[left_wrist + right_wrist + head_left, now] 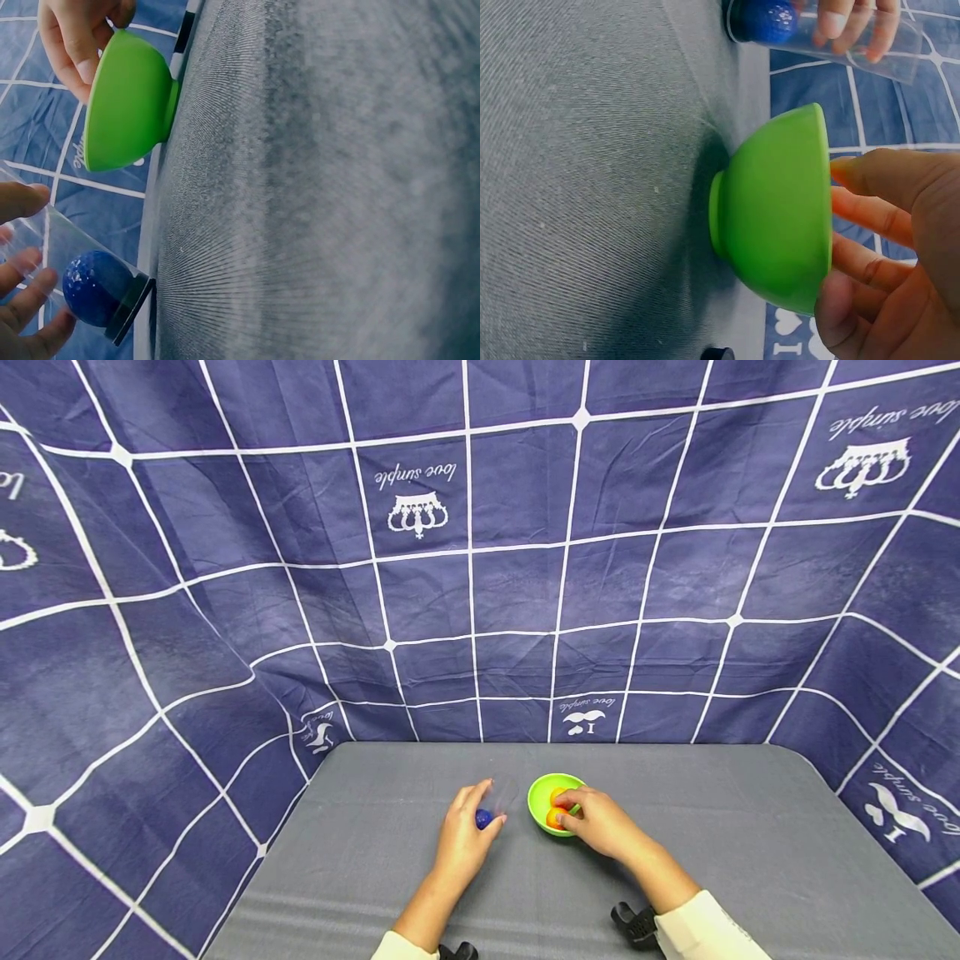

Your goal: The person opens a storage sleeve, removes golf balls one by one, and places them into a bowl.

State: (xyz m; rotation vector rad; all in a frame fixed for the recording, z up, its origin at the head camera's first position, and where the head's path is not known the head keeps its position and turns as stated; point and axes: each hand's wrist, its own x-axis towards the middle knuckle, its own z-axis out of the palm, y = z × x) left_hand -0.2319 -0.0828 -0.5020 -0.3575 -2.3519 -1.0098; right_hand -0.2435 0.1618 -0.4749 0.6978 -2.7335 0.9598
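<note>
A clear tall cup (889,56) with a dark base stands on the table, a blue ball (96,288) at its bottom. My left hand (465,831) holds this cup, thumb on one side and fingers on the other. To its right is a green bowl (538,808) with two orange balls in it. The fingers of my right hand (600,823) reach over the bowl's rim and pinch the nearer orange ball (555,817). Behind it the other orange ball (558,795) is partly covered by the hand. From the wrist views, the bowl's wall hides the balls.
A grey cloth-covered table (375,852) lies under everything. Blue curtains with white grid lines (510,593) hang behind and at both sides. Black wrist-worn gear (636,927) sits at the right wrist.
</note>
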